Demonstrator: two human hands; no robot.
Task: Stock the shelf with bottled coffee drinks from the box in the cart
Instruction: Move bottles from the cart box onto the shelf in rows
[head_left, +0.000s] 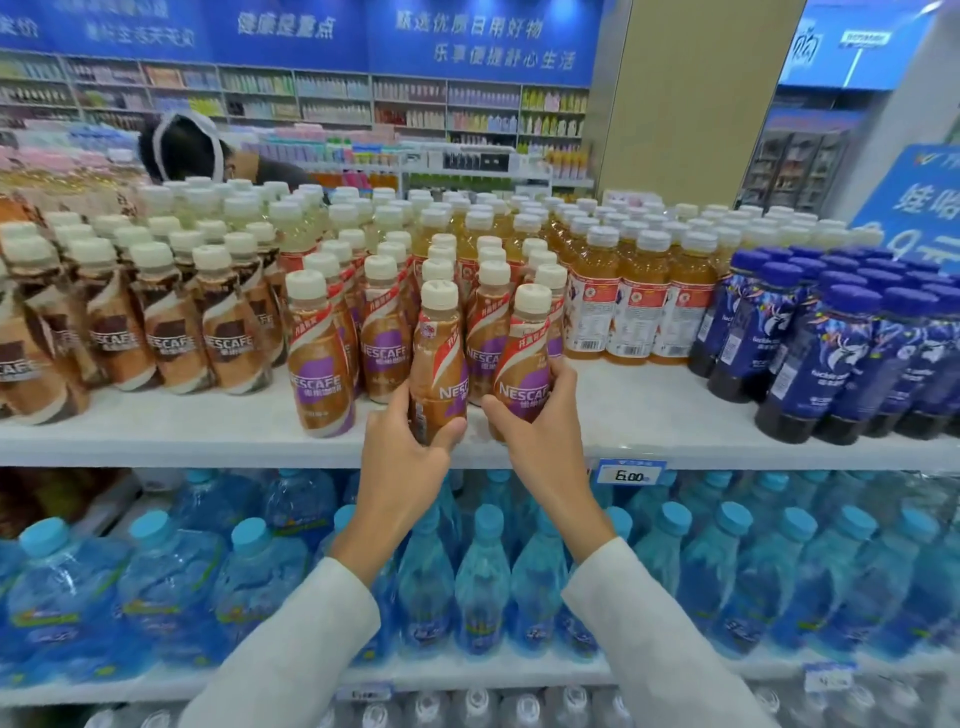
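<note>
1. The white shelf (649, 415) is seen from above and in front, packed with bottles in rows running front to back. A bare strip is left along its front right of centre.
2. The left hand (402, 447) is curled round the lower body of one coffee bottle (439, 358). The right hand (540, 415) is wrapped round a second coffee bottle (524, 379) just beside it.
3. Both bottles are held upright at the shelf's front edge, in front of the purple-label coffee rows (319, 374). Whether their bases rest on the shelf cannot be told.
4. Brown-label coffee bottles (171, 343) are ranged to the left. Orange drinks (634, 306) are ranged to the right, and dark blue bottles (831, 364) beyond those.
5. Blue-capped water bottles (483, 582) are packed on the shelf below. A price tag (630, 474) marked 6.00 is fixed to the upper shelf's front lip.
6. White sleeves (291, 649) are noted on both forearms.
7. Behind the shelf, another person (187, 150) is seen bent forward. Wall shelving (311, 98) with goods runs under a blue banner (467, 41), and a beige pillar (696, 93) stands to the right.
</note>
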